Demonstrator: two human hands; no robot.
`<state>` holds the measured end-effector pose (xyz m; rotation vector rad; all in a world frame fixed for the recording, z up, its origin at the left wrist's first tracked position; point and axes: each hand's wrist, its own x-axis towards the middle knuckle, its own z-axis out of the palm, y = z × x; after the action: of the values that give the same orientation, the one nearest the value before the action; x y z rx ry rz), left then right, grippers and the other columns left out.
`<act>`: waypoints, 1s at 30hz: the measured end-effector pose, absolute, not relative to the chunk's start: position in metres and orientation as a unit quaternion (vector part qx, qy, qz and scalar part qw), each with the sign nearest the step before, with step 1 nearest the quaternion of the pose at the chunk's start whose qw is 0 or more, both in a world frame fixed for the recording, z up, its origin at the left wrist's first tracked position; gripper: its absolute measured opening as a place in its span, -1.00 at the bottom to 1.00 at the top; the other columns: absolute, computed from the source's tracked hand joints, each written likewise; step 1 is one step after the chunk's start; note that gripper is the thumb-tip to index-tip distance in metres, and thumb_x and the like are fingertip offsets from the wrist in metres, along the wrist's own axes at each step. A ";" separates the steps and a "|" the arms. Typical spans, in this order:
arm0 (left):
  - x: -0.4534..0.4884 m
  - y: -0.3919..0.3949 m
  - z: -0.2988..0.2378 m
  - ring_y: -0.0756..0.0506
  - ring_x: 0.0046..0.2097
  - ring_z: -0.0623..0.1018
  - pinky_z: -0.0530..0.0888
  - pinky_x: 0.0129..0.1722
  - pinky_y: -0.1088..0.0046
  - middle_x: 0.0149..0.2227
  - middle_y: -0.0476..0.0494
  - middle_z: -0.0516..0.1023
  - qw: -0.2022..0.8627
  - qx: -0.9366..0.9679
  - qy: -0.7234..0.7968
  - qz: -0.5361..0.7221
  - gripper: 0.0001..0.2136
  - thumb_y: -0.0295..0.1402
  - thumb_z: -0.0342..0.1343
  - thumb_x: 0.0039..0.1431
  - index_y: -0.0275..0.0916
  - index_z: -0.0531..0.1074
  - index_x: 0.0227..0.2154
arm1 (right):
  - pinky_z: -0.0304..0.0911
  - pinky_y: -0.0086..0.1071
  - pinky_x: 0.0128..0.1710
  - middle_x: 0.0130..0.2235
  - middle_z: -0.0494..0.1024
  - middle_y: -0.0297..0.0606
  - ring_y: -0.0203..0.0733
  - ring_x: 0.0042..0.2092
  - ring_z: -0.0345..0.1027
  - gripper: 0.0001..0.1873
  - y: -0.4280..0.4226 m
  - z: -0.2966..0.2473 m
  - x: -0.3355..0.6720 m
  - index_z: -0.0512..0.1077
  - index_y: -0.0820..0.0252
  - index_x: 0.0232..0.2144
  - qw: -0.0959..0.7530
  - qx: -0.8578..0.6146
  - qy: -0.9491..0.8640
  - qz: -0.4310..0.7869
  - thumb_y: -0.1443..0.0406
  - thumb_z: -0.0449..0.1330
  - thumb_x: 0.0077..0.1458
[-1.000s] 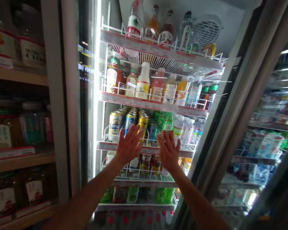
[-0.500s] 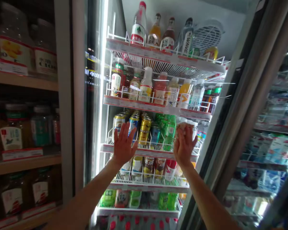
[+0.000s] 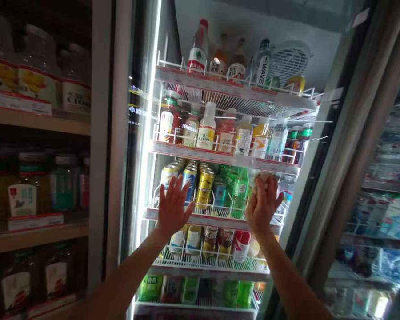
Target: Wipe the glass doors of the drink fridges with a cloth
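Observation:
My left hand (image 3: 173, 206) lies against the glass door (image 3: 306, 186) of a lit drinks cooler, palm forward and fingers spread, with nothing in it. Behind it stand blue cans and a gold can (image 3: 204, 189) on the middle shelf. Further right, my right hand (image 3: 264, 202) is closed over a pale, crumpled cloth (image 3: 264, 176) pressed on the same glass. The fingers cover much of the cloth. A green bottle (image 3: 240, 189) shows behind the glass, just left of that hand.
White wire shelves (image 3: 226, 155) hold bottles and cans. A dark wooden shelf unit (image 3: 36, 120) with juice bottles stands at the left. At the right runs the thick metal door frame (image 3: 353, 138), and beyond it more stocked shelves (image 3: 380, 240).
The view has tilted, so the cooler's shelves sit lower and slightly further right. My right hand and the cloth have shifted a little to the right. The left hand stays nearly in place.

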<state>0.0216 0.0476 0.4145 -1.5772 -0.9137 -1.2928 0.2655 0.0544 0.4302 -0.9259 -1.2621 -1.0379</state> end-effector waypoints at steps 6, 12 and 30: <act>0.020 0.048 0.415 -0.18 0.33 -0.05 -0.10 0.29 0.09 0.30 -0.26 0.03 0.430 -0.636 -0.363 -0.528 -0.37 -0.25 -0.02 0.20 -0.22 -0.12 0.28 | -0.27 0.02 0.26 0.26 0.16 -0.16 -0.08 0.32 -0.12 -0.51 0.054 0.424 0.249 0.21 0.04 0.14 0.518 -0.364 -0.621 -0.463 0.35 -0.03 0.15; 0.022 0.048 0.415 -0.18 0.33 -0.02 -0.09 0.29 0.10 0.29 -0.23 0.04 0.418 -0.640 -0.349 -0.541 -0.40 -0.29 -0.04 0.21 -0.20 -0.10 0.27 | -0.23 0.02 0.25 0.28 0.10 -0.06 -0.06 0.33 -0.16 -0.49 0.051 0.431 0.255 0.16 0.13 0.17 0.562 -0.404 -0.558 -0.457 0.37 -0.03 0.15; -0.019 0.061 0.464 -0.20 0.33 -0.05 -0.16 0.29 0.08 0.33 -0.17 -0.11 0.420 -0.573 -0.385 -0.589 -0.37 -0.28 -0.01 0.20 -0.12 -0.13 0.28 | -0.20 0.03 0.24 0.27 0.15 -0.16 -0.05 0.31 -0.10 -0.43 0.053 0.440 0.254 0.09 0.00 0.21 0.492 -0.353 -0.633 -0.482 0.37 -0.03 0.15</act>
<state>-0.0188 0.0610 0.4644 -1.4367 -0.9657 -1.4752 0.2539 0.0535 0.4397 -0.8569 -1.5367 -1.1702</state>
